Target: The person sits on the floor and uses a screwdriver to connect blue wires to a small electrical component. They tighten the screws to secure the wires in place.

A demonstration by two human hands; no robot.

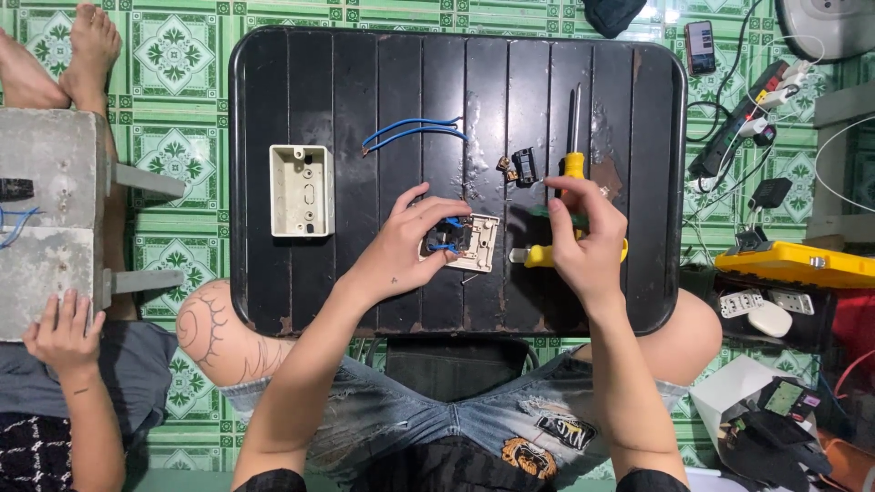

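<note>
My left hand [406, 244] rests on a cream switch plate [477, 248] lying on the black table [301, 273], its fingers pinching the dark switch module and short blue wires on it. Beside it my right hand [586, 235] closes its fingers on the yellow handle of a screwdriver [573, 137] whose shaft points away from me. A second yellow-handled screwdriver [538, 256] lies under that hand, next to the plate.
A cream wall box [301, 190] sits at the table's left, a bent blue wire pair [412, 132] and small dark parts [522, 168] behind my hands. Another person's hand [64, 333] and feet are at left. A power strip, phone and yellow toolbox [793, 264] lie at right.
</note>
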